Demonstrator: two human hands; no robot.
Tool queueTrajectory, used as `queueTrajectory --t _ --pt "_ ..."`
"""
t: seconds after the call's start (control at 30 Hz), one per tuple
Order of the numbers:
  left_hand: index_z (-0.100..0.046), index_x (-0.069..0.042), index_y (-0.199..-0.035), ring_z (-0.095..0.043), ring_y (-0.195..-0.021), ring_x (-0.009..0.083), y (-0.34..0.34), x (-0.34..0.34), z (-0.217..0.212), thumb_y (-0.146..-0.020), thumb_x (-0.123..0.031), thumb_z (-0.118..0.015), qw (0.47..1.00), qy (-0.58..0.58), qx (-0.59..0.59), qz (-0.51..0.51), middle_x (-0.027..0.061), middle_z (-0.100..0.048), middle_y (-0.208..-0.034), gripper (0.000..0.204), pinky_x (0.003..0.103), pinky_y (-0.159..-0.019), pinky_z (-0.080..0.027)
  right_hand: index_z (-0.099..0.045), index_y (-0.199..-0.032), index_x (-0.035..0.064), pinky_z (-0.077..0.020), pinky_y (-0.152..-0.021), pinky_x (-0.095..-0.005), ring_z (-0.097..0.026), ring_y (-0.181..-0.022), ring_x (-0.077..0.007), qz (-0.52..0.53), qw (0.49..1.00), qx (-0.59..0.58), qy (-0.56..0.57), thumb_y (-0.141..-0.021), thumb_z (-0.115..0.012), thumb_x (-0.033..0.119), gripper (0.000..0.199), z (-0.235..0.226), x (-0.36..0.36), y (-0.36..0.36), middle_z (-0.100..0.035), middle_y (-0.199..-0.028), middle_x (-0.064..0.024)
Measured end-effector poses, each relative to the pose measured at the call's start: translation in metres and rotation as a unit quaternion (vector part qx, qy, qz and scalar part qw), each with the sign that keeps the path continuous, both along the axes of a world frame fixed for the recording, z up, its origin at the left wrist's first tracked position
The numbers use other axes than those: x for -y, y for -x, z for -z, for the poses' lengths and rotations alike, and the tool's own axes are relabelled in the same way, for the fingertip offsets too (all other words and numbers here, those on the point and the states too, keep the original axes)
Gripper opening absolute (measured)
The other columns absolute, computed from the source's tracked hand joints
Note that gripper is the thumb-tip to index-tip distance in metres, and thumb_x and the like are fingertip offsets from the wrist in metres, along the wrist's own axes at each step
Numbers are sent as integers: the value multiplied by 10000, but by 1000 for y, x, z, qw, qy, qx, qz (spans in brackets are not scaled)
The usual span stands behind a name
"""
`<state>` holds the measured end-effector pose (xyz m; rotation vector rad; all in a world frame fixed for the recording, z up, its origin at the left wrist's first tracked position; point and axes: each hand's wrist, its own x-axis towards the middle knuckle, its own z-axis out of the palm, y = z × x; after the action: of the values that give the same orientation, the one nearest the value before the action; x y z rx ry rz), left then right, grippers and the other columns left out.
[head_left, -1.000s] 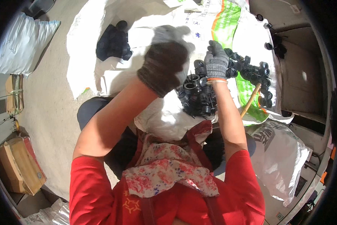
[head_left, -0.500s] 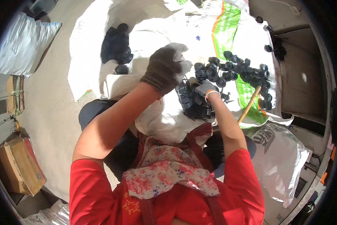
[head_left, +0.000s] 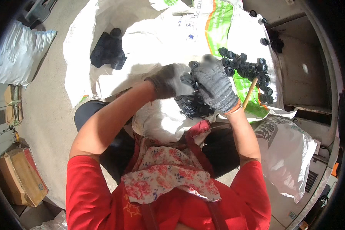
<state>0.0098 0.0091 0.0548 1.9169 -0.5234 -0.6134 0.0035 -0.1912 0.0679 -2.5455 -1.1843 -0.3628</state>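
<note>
Both my hands wear grey knit work gloves. My left hand (head_left: 171,81), its fingers bright in the sun, closes on a black round plastic cap (head_left: 187,79) in front of me. My right hand (head_left: 217,87) is right beside it, back upward, fingers curled over black caps; its fingertips are blurred and partly hidden. Below the hands lies a heap of black plastic parts (head_left: 193,108) with thin stems. More black caps (head_left: 253,71) lie scattered to the right on the white woven sack (head_left: 157,42).
Another group of black parts (head_left: 108,51) sits in the sack's open fold at left. A wooden stick (head_left: 250,93) lies by the scattered caps. A clear plastic bag (head_left: 285,153) is at right; a stuffed white sack (head_left: 21,53) and a cardboard box (head_left: 23,176) stand at left.
My right hand has risen from the heap and come up beside the left, with black caps at its fingers. My left hand has lowered toward it. The whole view has shifted slightly.
</note>
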Motion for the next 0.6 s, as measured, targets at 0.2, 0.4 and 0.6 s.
queueTrajectory --t 0.2,0.4,0.6 --pt "-597 -24 -1016 -578 -812 300 12 21 10 -687 -140 -733 916 -71 373 -128 134 -574 -876 374 379 -753 -488 -603 -737 23 -471 -637 -276 -599 -678 -178 85 838 -476 -253 -706 -612 35 34 -7 8 -7 -613 -706 -79" --pt "-546 -42 -1056 -575 -816 284 9 15 3 -716 -132 -719 855 -59 484 -178 114 -560 -932 393 362 -719 -485 -620 -712 8 -475 -684 -315 -597 -713 -215 82 734 -551 -388 -748 -604 124 122 -10 1 -11 -607 -731 -82" --pt "-575 21 -1025 -622 -776 219 -22 -19 -4 -772 -207 -687 935 149 201 -250 111 -627 -865 359 324 -672 -534 -561 -802 13 -448 -787 -462 -527 -762 -256 -140 562 -584 -568 -876 -537 259 258 -10 17 -16 -525 -740 -95"
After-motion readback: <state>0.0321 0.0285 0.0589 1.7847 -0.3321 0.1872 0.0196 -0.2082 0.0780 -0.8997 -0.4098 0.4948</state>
